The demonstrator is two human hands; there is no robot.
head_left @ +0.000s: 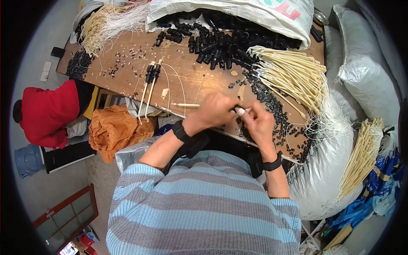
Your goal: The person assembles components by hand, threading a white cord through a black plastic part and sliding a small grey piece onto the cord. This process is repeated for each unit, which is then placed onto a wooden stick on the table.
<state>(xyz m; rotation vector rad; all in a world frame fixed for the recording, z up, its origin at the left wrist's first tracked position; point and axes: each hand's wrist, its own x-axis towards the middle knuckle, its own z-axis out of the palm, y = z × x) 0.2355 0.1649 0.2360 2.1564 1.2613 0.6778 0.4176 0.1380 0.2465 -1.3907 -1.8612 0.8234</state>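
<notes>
My left hand (214,110) is closed in front of me over the near edge of the table, a little smeared by motion. From its left side juts a thin cream-coloured tube (187,105), the same kind as those in the bundle. Close by on the right, my right hand (260,123) has its fingers pinched together, with a white wrap (240,111) on one digit. Between the two hands' fingertips shows a small black piece (234,109), mostly hidden. Left of the hands lie two cream tubes with black fittings (152,74) and thin white cords.
Black plastic fittings (219,46) spill from a white sack (255,10) at the back. A bundle of cream tubes (293,76) lies to the right, beside many small black pieces (272,100). Stuffed white sacks (369,63) crowd the right side. An orange bag (112,129) sits left below the table (114,89).
</notes>
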